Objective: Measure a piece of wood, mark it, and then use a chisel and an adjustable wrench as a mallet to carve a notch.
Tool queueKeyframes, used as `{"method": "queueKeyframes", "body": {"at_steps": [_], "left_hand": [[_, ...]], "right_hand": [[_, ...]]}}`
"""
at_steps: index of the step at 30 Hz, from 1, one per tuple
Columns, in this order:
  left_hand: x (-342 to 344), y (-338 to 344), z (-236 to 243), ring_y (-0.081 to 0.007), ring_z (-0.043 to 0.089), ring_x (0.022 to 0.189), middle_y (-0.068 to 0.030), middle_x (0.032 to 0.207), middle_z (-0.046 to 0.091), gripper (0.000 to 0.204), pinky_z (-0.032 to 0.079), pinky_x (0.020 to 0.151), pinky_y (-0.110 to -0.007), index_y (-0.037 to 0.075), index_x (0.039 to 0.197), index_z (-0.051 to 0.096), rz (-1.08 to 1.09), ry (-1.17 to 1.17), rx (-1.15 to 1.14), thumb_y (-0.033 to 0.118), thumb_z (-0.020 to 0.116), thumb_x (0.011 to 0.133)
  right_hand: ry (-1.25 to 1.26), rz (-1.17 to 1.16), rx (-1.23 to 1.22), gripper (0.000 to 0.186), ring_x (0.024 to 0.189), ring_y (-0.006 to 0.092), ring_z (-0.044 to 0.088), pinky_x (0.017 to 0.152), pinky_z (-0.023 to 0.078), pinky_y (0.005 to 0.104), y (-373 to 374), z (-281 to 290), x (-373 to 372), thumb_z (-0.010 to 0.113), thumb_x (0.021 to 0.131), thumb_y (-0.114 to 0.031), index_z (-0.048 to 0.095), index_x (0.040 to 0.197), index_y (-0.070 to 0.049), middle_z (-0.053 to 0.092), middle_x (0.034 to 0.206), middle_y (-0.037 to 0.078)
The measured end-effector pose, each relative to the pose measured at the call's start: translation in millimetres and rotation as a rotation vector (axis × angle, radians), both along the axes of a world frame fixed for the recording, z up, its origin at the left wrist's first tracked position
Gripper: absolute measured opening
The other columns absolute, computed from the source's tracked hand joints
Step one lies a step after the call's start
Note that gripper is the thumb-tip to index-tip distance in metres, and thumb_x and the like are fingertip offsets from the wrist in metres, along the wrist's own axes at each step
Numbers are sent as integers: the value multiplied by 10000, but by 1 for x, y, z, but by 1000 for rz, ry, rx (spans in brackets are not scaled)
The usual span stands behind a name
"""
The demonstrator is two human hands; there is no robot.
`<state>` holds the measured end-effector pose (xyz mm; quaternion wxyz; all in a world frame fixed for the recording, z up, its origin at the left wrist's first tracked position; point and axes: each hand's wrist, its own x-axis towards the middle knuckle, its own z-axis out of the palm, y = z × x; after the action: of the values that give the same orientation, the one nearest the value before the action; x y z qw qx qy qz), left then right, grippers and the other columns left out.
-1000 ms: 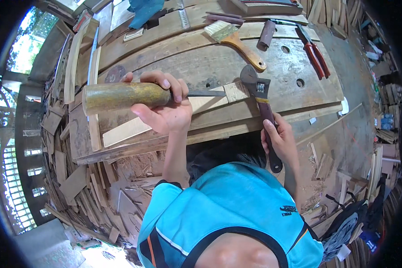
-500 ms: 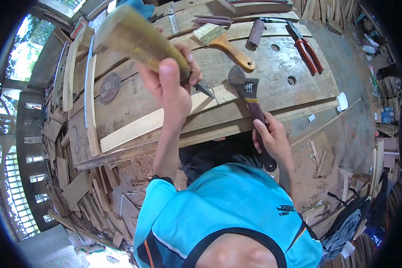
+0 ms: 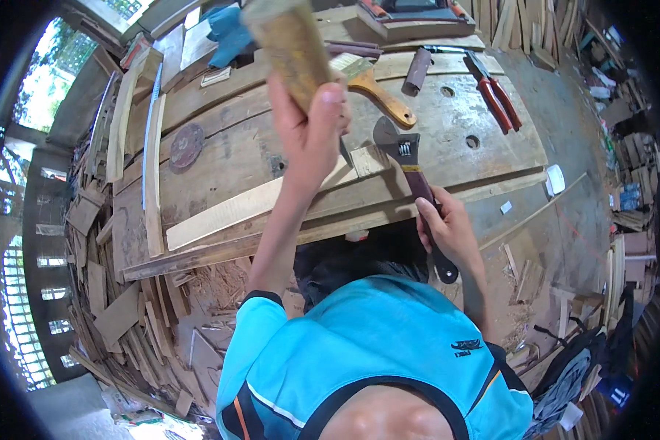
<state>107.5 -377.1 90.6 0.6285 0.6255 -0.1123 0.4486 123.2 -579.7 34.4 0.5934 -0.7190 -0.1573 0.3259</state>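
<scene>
My left hand (image 3: 309,136) grips the thick yellowish wooden handle (image 3: 287,45) of a chisel, held steeply, with its dark blade (image 3: 347,163) down on a pale wooden strip (image 3: 224,213) lying along the bench's front edge. My right hand (image 3: 444,224) is closed round the handle of an adjustable wrench (image 3: 411,158), whose head is just right of the strip's far end. Just beyond the wrench head lies a paintbrush (image 3: 389,103), partly hidden behind my left hand and the chisel. A dark round disc (image 3: 188,145) lies left of my left hand.
The wooden bench (image 3: 491,110) bears red-handled pliers (image 3: 495,99), a purple roll (image 3: 418,70), a blue cloth (image 3: 227,37) and long slats (image 3: 152,176) on the left. Scrap wood (image 3: 110,308) is piled on the floor left and right. A white container (image 3: 555,180) shows at the right edge.
The chisel has swung from lying nearly horizontal to steep, its handle rising and my left hand turning with it. My right hand and the wrench have barely moved.
</scene>
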Motion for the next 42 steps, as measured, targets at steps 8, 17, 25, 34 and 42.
{"method": "queueKeyframes", "body": {"at_steps": [8,17,25,34,42], "left_hand": [[2,-8,-3,-143,538,704,-83,877,547,467,440,643,-246,-31,1176,355,104,91,158,129,567,792],[0,-16,7,-125,542,738,-108,908,553,490,444,653,-255,-27,1192,343,4,167,120,127,573,788],[1,-9,1,-148,559,743,-123,940,543,492,447,666,-272,-14,1196,345,61,131,144,128,576,786],[4,-15,10,-189,553,673,-124,803,545,480,434,620,-286,5,1164,361,30,67,241,169,597,780],[0,-16,7,-134,552,669,-101,845,561,477,445,612,-254,2,1179,361,51,64,213,142,586,782]], "right_hand": [[-845,-71,161,222,399,40,420,348,313,198,-8,124,28,478,871,-140,497,1055,-16,465,513,-14],[-897,130,-315,328,376,13,347,345,260,163,-12,223,19,438,890,-221,461,1156,-31,430,525,-15],[-1050,216,-327,340,375,16,351,332,247,166,-3,213,9,436,880,-197,459,1175,-29,437,523,-6],[-1094,-77,-207,353,399,17,381,340,273,160,-14,210,9,438,886,-196,448,1194,-24,467,552,0],[-628,-65,-18,327,404,35,390,353,306,181,-19,142,21,449,880,-112,432,1194,-22,455,548,-9]]}}
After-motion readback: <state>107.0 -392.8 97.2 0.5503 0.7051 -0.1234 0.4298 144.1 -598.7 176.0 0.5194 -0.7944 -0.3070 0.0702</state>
